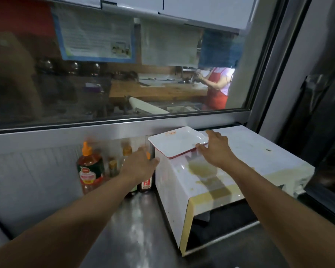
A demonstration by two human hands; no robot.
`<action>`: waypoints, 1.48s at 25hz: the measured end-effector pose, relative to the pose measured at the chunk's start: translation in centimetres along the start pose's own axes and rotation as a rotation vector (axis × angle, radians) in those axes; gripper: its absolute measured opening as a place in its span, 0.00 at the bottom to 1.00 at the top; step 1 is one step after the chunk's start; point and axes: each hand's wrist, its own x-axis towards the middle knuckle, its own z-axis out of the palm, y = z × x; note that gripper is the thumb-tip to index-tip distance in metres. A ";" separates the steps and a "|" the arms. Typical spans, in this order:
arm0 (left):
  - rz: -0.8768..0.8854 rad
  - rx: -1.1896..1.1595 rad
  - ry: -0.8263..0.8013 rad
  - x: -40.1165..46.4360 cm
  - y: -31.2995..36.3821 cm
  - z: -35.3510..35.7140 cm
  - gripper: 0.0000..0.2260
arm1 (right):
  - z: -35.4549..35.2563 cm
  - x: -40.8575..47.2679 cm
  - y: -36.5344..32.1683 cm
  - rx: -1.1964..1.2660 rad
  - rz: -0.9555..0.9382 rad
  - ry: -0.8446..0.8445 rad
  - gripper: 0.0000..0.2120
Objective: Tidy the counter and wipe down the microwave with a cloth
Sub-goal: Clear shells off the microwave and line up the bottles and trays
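Observation:
A white microwave [240, 151] stands on the steel counter [135, 229] at the right, its top stained yellow-brown. A white rectangular plate with a red rim [174, 142] lies on the microwave's far left corner, overhanging the edge. My right hand [215, 149] holds the plate's near right edge, thumb on the rim and fingers along its side. My left hand [139, 165] reaches toward the plate's left side in front of the bottles, fingers loosely extended, holding nothing. No cloth is visible.
Sauce bottles stand against the back wall left of the microwave: a large dark one with an orange cap [90, 169] and several smaller ones [127, 151]. Behind them is a glass window [124, 74]; a person in a red apron [217, 88] works beyond it.

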 end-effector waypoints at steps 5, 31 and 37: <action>-0.082 -0.076 0.114 4.4 2.3 3.7 0.15 | 1.8 7.9 3.7 -0.063 -0.016 -0.088 0.27; -0.356 -0.146 0.384 -8.1 -1.7 -4.2 0.12 | 0.1 -1.1 -3.6 0.107 -0.257 -0.161 0.12; -0.411 -0.148 0.421 -19.2 -5.9 -7.6 0.12 | 1.4 -12.2 -6.9 0.095 -0.295 -0.228 0.11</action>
